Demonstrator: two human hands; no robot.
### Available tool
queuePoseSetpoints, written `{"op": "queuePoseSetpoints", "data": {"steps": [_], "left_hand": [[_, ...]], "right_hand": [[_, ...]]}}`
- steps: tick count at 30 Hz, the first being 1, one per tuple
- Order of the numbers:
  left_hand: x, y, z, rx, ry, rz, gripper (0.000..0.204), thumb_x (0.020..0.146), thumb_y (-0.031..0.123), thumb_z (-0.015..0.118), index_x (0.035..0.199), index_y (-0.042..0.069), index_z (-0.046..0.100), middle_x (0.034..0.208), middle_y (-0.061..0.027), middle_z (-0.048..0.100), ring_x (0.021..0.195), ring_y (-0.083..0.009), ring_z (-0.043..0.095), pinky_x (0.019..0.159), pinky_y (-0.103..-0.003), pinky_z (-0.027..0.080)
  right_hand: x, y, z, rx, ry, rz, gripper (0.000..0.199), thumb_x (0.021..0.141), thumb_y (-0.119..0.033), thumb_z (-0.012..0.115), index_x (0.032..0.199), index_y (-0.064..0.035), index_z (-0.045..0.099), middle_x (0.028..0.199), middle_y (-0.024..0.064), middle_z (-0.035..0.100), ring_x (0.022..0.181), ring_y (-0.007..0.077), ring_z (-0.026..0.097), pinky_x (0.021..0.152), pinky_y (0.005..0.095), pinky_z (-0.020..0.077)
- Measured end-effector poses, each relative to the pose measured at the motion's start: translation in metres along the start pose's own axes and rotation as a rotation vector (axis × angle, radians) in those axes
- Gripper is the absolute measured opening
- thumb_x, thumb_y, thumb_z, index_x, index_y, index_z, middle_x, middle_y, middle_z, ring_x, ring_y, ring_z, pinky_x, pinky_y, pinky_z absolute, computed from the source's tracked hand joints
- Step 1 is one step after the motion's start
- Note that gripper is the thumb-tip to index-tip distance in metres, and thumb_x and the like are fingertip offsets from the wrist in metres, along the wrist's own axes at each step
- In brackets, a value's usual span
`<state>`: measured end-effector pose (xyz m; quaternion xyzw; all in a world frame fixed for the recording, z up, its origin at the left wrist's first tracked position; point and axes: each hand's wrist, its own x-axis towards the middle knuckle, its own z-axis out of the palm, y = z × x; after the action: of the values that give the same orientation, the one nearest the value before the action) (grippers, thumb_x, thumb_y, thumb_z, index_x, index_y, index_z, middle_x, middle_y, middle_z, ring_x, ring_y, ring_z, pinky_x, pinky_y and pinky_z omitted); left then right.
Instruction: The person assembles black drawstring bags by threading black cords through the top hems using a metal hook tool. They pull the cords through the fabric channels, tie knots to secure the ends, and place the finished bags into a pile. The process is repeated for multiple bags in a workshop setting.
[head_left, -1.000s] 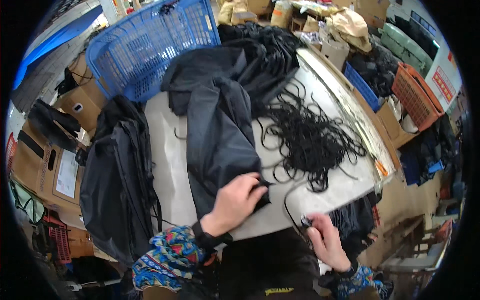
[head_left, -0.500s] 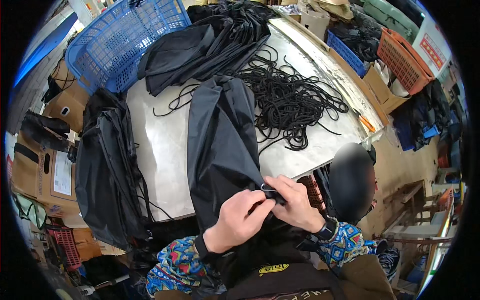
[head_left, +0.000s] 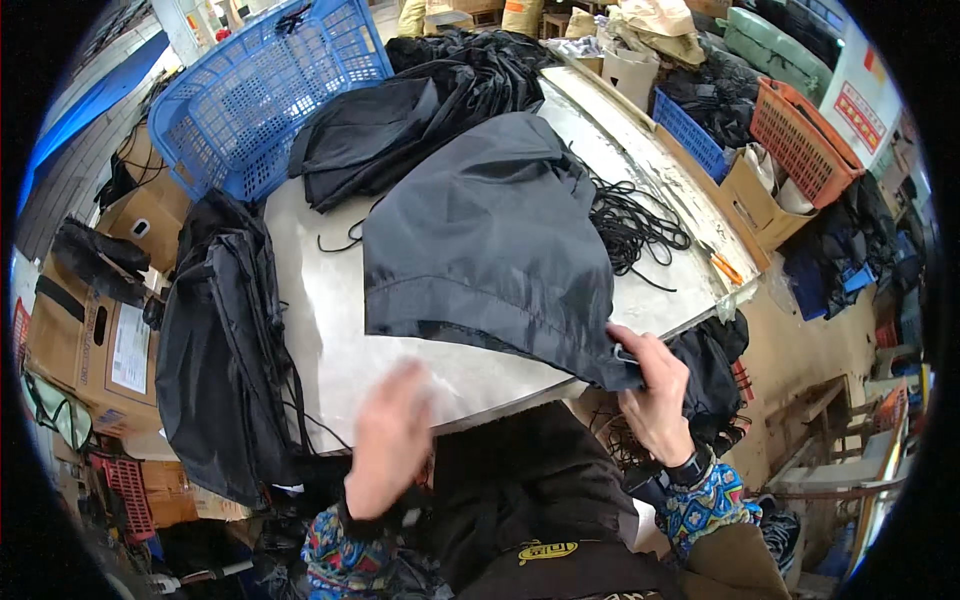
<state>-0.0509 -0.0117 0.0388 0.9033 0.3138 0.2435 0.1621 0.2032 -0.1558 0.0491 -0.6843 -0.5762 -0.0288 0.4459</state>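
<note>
Pale-topped worktable (head_left: 335,385) as landmark. Black fabric bag (head_left: 490,240) lies at the table's middle, hem facing the near edge, its right corner drawn out just past that edge. Right hand (head_left: 655,385) there, closed in a pinch on the corner; a small metal piece (head_left: 622,353) shows at the fingertips, too small to name. Left hand (head_left: 392,430) is at the table's near edge, apart from the bag, blurred; finger spread I cannot tell. From my spot, pale tabletop shows between hem and near edge, and along the bag's left side. Elsewhere, margins crowded: folded black fabric (head_left: 220,350) over the table's left edge, blue plastic basket (head_left: 270,100) at its far left corner, black cord (head_left: 640,225) toward its right edge, partly behind the bag.
</note>
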Motion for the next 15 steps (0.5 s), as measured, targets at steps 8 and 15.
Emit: {"op": "queuePoseSetpoints", "data": {"steps": [8, 15], "left_hand": [[0.004, 0.037, 0.061, 0.183, -0.322, 0.384, 0.027, 0.088, 0.019, 0.059, 0.11, 0.004, 0.062, 0.11, -0.0155, 0.062, 0.103, -0.0292, 0.061, 0.09, -0.039, 0.047], [0.053, -0.02, 0.101, 0.142, -0.147, 0.374, 0.039, 0.093, 0.025, 0.048, 0.127, 0.006, 0.053, 0.127, -0.0134, 0.054, 0.116, -0.0266, 0.053, 0.098, -0.039, 0.041]], "right_hand": [[-0.013, -0.019, 0.017, 0.032, -0.258, -0.148, 0.071, 0.057, 0.006, 0.063, 0.127, 0.0001, 0.051, 0.076, 0.0124, 0.051, 0.067, 0.0294, 0.056, 0.056, 0.037, 0.0466], [-0.02, -0.023, 0.007, -0.012, -0.32, -0.164, 0.078, 0.059, 0.002, 0.068, 0.133, -0.0002, 0.045, 0.077, 0.01, 0.05, 0.064, 0.0263, 0.056, 0.056, 0.0346, 0.0461]]}}
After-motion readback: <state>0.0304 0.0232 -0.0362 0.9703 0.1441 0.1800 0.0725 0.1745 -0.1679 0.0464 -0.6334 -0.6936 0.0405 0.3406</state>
